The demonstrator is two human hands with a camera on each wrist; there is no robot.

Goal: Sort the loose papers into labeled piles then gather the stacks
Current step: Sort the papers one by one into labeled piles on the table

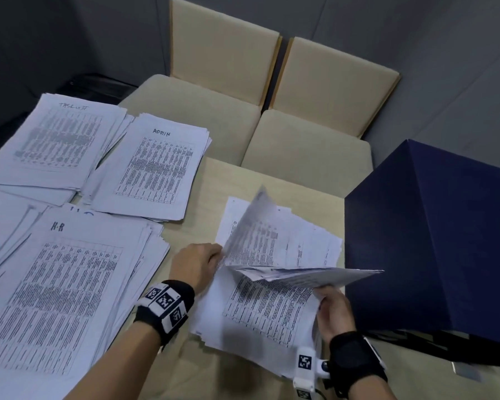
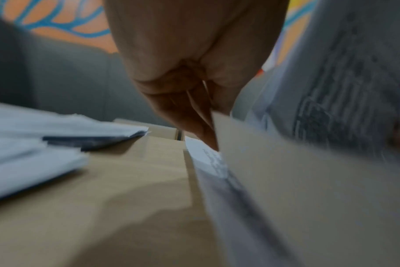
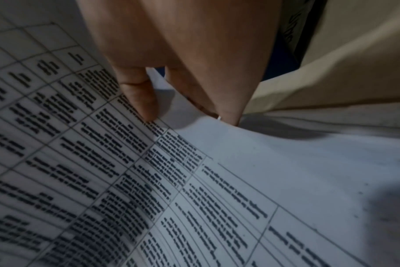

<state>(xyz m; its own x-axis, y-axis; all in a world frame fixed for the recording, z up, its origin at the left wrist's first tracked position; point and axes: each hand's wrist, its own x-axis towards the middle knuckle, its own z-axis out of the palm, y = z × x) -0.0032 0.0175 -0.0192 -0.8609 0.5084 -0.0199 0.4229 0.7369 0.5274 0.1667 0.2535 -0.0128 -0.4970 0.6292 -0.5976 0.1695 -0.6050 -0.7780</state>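
Papers (image 1: 272,307) lay in a loose, unsorted heap near the front of the tan table (image 1: 300,186), just left of a dark blue box (image 1: 430,241) that stood at the table's right side. The left hand (image 1: 198,264) sat at the heap's left edge with its fingers curled onto a raised sheet (image 1: 253,235), which stood up and looked blurred; from the left wrist view the fingertips (image 2: 208,137) came together against the paper's edge. The right hand (image 1: 334,310) gripped the right side of a lifted bundle of sheets (image 1: 315,274), thumb on top of the printed table and fingers tucked beneath, so that the bundle hung partly clear of the heap below. In the right wrist view the thumb (image 3: 139,101) pressed on the printed grid.

Three labelled piles lay to the left on the same table: one headed "H-R" (image 1: 64,298) nearest me, one headed "ADMIN" (image 1: 153,171) behind it, and a third pile (image 1: 55,140) at the far left whose handwritten heading I could not make out. More sheets (image 1: 0,238) showed at the left edge. Two beige cushioned chairs (image 1: 272,105) stood beyond the table.
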